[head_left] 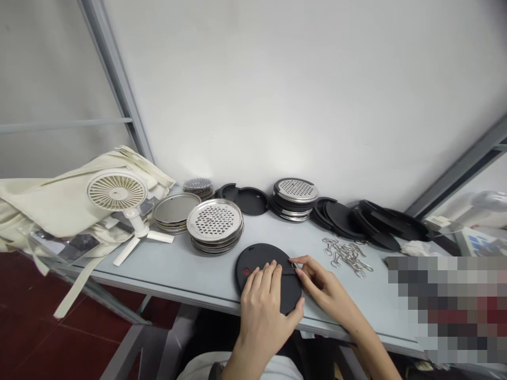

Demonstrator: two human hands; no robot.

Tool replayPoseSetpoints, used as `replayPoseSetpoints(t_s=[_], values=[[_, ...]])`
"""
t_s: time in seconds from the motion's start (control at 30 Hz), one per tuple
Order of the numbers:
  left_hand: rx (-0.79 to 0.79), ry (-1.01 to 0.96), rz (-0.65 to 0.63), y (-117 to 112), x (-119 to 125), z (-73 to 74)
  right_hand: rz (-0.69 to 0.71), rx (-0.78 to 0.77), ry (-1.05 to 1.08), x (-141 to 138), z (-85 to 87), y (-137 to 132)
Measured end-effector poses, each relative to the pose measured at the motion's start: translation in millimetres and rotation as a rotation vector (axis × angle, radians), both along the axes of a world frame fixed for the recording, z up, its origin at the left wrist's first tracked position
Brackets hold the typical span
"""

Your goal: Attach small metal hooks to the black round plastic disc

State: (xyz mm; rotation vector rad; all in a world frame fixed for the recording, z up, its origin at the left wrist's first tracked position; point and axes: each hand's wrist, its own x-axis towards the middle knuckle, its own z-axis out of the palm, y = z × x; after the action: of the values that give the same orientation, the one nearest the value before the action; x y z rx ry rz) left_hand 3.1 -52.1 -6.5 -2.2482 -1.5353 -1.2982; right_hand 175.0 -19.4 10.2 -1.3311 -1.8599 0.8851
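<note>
A black round disc [287, 301] lies near the front edge of the table, with a small red mark and a small slot in its face. My left hand [263, 295] rests flat on top of it, fingers stretched out and the thumb by its right rim. At the right side of the disc, my right hand [322, 285] pinches a small metal clip [293, 265] between thumb and forefinger. Most of the clip is hidden by the fingertips. To the right lies a loose pile of metal clips [346, 256].
Perforated metal grater discs [216, 221] and plain metal discs [177, 207] are stacked to the left. Behind stand another grater stack [296, 192] and black round holders [251, 201]. A white fan [116, 191] and cream bag [51, 203] sit left. A blurred patch covers the right.
</note>
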Motion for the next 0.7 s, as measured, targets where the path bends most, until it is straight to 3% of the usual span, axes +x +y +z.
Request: replayPoseSetpoints(t_s=[0.7], values=[[0.005,0.016,-0.002,0.9,-1.1,1.1,0.040,-0.003,0.049,1.3,2.4,-2.8]])
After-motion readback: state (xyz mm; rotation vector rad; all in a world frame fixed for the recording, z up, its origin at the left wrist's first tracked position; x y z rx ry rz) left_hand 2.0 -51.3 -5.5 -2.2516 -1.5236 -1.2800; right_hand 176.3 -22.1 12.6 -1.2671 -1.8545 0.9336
